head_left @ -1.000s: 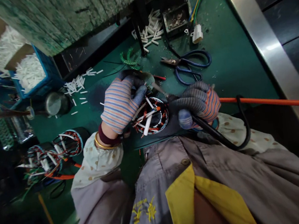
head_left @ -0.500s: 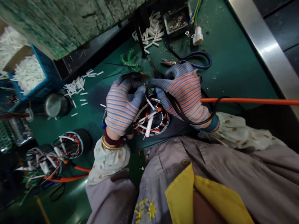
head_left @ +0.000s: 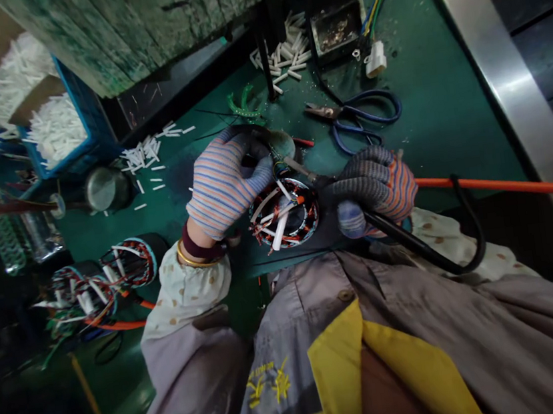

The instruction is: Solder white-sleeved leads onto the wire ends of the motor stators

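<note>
A round wire-wound coil with white sleeves and red and black wires lies in front of my body. My left hand, in a striped glove, is closed at its upper left, fingertips pinched near thin wires at its top edge; what they grip is too small to name. My right hand is wrapped round a black-handled tool with a cable. The tool's pale tip points up-left to the wires by my left fingertips. Blue-handled scissors lie above my right hand.
A blue bin of white tubes stands at the upper left, with loose tubes beside it. More wound coils are at the left. An orange hose runs right. A small metal tray and white connector sit at the back.
My right hand has moved right and down, away from my left fingertips, and now grips the black-handled tool. The scissors have come into fuller view. My left hand has stayed nearly in place.
</note>
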Tool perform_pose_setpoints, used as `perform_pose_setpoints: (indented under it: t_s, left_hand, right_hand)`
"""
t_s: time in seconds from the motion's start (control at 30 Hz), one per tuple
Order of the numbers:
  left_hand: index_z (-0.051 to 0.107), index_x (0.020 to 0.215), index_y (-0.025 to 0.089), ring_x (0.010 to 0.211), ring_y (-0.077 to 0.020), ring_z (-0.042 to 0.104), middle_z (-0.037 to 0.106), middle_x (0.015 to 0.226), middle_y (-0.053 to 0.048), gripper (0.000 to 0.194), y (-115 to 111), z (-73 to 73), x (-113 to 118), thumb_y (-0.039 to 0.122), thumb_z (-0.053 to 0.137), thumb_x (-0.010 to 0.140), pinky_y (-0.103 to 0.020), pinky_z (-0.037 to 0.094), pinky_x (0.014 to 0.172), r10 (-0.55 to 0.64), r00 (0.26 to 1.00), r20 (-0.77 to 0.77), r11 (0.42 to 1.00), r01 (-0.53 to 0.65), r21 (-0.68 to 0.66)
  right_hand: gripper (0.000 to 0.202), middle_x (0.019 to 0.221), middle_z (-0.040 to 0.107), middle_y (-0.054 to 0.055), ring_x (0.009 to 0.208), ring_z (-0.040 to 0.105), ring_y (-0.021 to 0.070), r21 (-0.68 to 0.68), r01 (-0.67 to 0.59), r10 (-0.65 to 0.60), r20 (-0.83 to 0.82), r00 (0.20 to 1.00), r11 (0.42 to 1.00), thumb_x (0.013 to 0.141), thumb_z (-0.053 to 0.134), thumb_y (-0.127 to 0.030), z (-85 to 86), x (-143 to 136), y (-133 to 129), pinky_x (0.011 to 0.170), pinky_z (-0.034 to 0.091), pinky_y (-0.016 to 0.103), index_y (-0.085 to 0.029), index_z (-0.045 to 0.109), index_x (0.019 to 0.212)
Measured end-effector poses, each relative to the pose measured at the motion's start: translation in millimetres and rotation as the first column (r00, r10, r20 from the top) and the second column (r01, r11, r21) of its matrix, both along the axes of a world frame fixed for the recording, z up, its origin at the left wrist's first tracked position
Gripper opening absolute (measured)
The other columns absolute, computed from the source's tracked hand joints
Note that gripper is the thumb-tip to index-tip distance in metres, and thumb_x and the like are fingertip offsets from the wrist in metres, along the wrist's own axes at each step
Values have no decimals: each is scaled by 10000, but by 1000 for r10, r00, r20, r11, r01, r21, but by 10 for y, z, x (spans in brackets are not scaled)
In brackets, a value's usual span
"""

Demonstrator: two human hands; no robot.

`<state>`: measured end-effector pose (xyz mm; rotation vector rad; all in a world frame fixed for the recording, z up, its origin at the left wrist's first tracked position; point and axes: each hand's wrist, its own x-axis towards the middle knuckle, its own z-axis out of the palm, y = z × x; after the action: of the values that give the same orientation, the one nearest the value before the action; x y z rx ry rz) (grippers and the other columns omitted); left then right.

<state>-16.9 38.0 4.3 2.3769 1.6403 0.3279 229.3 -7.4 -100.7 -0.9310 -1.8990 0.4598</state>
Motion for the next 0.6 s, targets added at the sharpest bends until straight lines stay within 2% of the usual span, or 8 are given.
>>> perform_pose_setpoints:
  t_s: [0.13,0.23,0.33,0.47,0.6]
  left_hand:
    - [645,882,273,946,-300,741,755,944,-77,117,6,14,15,297,702,981,-477,617,859,23,1000,-21,999,-23,-31]
    - [653,900,268,991,-301,745,769,995,-76,102,6,11,11,293,711,981,-470,616,901,39,999,-18,998,-40,-49]
    - [661,916,266,992,-273,740,779,1017,-57,102,-20,-26,17,300,729,983,-453,625,917,36,999,9,999,-35,-26]
    - [667,938,262,1058,-261,734,777,1061,-49,124,-93,-98,76,301,767,1002,-459,633,1002,100,994,32,994,-101,44]
    - [668,963,263,1099,-270,735,767,1051,-50,121,-140,-119,108,319,733,1048,-472,624,1060,158,987,40,987,-159,18]
  right_hand:
    - [390,761,685,54,753,616,233,147,-22,34,-78,996,989,1105,477,-473,74,47,36,743,486,418,-316,826,1031]
    - [402,729,670,33,709,614,215,198,-1,25,-115,993,980,1123,452,-481,140,11,72,712,479,398,-302,798,1023]
    - [380,721,660,19,697,605,202,233,34,8,-178,984,972,1123,470,-486,135,-41,74,692,465,387,-294,782,1022]
    - [499,709,611,60,749,601,242,171,96,-77,-115,990,980,1122,392,-541,27,-59,9,756,483,432,-317,814,978]
    - [634,673,565,83,761,600,269,53,143,-146,46,988,988,1089,308,-666,-56,-36,-35,782,512,464,-318,797,883]
